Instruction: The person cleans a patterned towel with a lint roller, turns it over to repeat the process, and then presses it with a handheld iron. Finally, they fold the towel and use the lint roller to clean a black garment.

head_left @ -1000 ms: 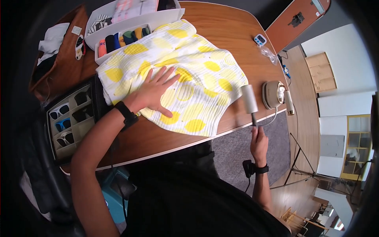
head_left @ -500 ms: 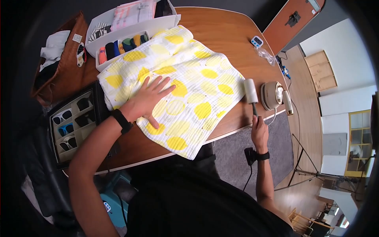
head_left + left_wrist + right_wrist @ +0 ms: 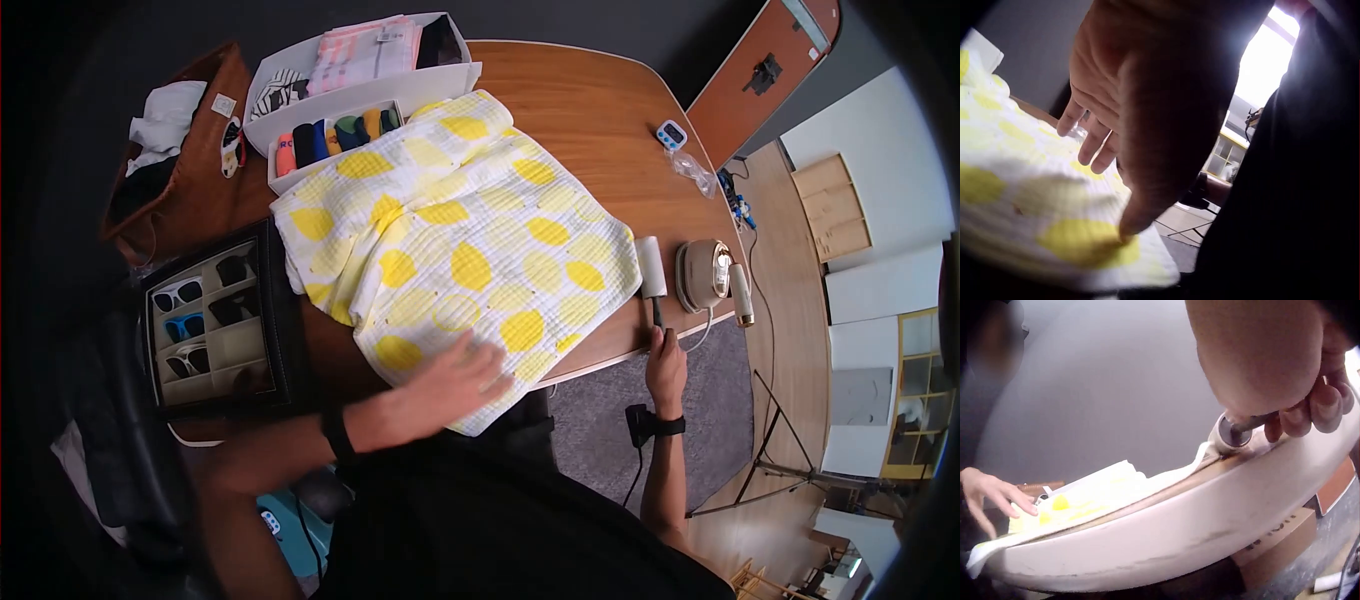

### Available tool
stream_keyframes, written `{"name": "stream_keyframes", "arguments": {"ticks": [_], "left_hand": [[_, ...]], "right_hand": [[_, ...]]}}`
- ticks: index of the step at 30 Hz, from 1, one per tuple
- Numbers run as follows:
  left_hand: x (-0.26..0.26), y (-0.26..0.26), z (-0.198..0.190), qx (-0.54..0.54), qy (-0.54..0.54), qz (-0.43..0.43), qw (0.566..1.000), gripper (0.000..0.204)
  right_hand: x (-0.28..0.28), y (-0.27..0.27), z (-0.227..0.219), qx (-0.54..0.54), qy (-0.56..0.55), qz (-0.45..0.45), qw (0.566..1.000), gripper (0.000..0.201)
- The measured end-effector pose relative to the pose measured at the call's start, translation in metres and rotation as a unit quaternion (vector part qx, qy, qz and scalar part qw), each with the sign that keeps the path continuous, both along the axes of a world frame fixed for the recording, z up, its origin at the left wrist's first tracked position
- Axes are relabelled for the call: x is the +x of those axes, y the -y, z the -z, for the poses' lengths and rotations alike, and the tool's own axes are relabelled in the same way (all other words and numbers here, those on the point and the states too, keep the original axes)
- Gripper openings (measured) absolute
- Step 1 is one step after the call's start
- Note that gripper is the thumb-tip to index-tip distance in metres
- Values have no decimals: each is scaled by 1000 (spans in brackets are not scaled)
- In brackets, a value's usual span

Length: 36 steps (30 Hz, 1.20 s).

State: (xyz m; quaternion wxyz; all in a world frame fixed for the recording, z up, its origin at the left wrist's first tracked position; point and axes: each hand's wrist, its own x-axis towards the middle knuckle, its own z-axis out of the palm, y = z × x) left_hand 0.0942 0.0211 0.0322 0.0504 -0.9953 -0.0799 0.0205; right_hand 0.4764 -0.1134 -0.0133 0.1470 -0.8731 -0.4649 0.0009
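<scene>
A white crinkled cloth with yellow lemons (image 3: 545,270) lies spread over the wooden table, one corner hanging past the near edge. Over that near part is my left hand (image 3: 455,385), slightly blurred, its fingers extended. The left wrist view has the thumb (image 3: 1138,215) down at a yellow lemon by the cloth's edge. With my right hand (image 3: 665,378) I grip the dark handle of a lint roller (image 3: 650,265). Its white roll is beside the cloth's right corner, low over the tabletop; the right wrist view gives the roll's end (image 3: 1233,434) close to the cloth.
Right of the roller stands a beige iron-like appliance (image 3: 705,275) with a cord. A small timer (image 3: 671,134) and clear plastic (image 3: 692,172) lie farther back. At left are a sunglasses case (image 3: 262,330), a box of rolled socks (image 3: 285,182), a white box (image 3: 365,92) and a brown basket (image 3: 185,165).
My left hand has lifted from the middle of the cloth and come back toward my body. The cloth's near corner has spread flatter over the edge. The roller has stayed right of the cloth.
</scene>
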Motion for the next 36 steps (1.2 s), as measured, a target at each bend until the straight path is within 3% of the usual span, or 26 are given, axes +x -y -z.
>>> {"name": "stream_keyframes", "arguments": {"ticks": [2, 3, 5, 7, 9, 11, 13, 15, 17, 18, 19, 20, 21, 22, 23, 25, 26, 27, 29, 30, 31, 32, 33, 35, 36], "left_hand": [[3, 17, -12, -116, -66, 49, 990, 75], [0, 23, -6, -116, -68, 47, 990, 75], [-6, 28, 14, -15, 33, 29, 999, 69], [-13, 29, 30, 4, 69, 22, 997, 64], [-18, 30, 33, 21, 108, 20, 994, 60], [-21, 31, 26, 31, 155, 23, 987, 42], [-20, 35, 29, 16, 153, 12, 988, 35], [-19, 39, 29, 2, 149, -2, 989, 28], [-16, 44, 28, -34, 158, -34, 986, 17], [-15, 45, 28, -35, 159, -35, 986, 17], [-15, 46, 26, -104, 163, -56, 979, 17], [-16, 46, 23, -173, 166, -78, 968, 17], [-18, 45, 20, -173, 167, -82, 967, 17], [-20, 41, 11, -257, 206, -114, 937, 17], [-24, 35, -1, -338, 245, -145, 897, 16], [-38, 26, -31, -501, 315, -255, 765, 20], [-46, 23, -26, -518, 332, -296, 731, 28], [-51, 23, -11, -590, 315, -368, 646, 29], [-52, 15, 17, -741, 415, -384, 364, 35], [-53, 12, 29, -741, 412, -386, 363, 35], [-54, 8, 38, -758, 444, -405, 255, 39], [-56, 6, 44, -762, 473, -418, 142, 44], [-59, 8, 49, -758, 479, -420, 139, 44], [-65, 13, 56, -752, 509, -410, 85, 49], [-67, 14, 60, -749, 513, -410, 81, 49]], "right_hand": [[-3, -8, 4, 44, -22, -5, 999, 31], [-4, -13, 5, 90, -42, -9, 995, 30], [-15, -28, -7, 124, -57, -4, 991, 30], [-15, -42, -11, 158, -69, 6, 985, 31], [-5, -56, 0, 216, -218, 13, 952, 34], [1, -72, 5, 199, -284, -9, 938, 35], [6, -90, 15, 195, -149, -102, 964, 36], [-1, -103, 28, 195, -89, -110, 971, 37], [-21, -114, 18, 181, -141, -107, 967, 39], [-28, -118, 8, 135, -259, -68, 954, 41], [-32, -123, 3, 88, -372, -27, 924, 42], [-32, -122, 7, 86, -373, -28, 924, 42], [-28, -120, 14, 140, -387, -27, 911, 43], [-26, -118, 17, 193, -400, -27, 895, 45], [-27, -110, -4, 168, -396, -2, 903, 48], [-19, -98, -32, 183, -425, 42, 886, 48], [-21, -100, -42, 199, -429, 20, 881, 47], [-24, -101, -53, 217, -433, 1, 875, 47], [-43, -110, -67, 200, -444, 7, 874, 46], [-49, -118, -63, 249, -488, -10, 837, 45], [-58, -126, -60, 297, -529, -30, 794, 45], [-78, -133, -64, 324, -465, -55, 822, 42], [-99, -139, -67, 361, -345, -70, 864, 33], [-108, -131, -62, 277, -232, -159, 919, 24], [-124, -121, -64, 230, -289, -174, 913, 18]]}}
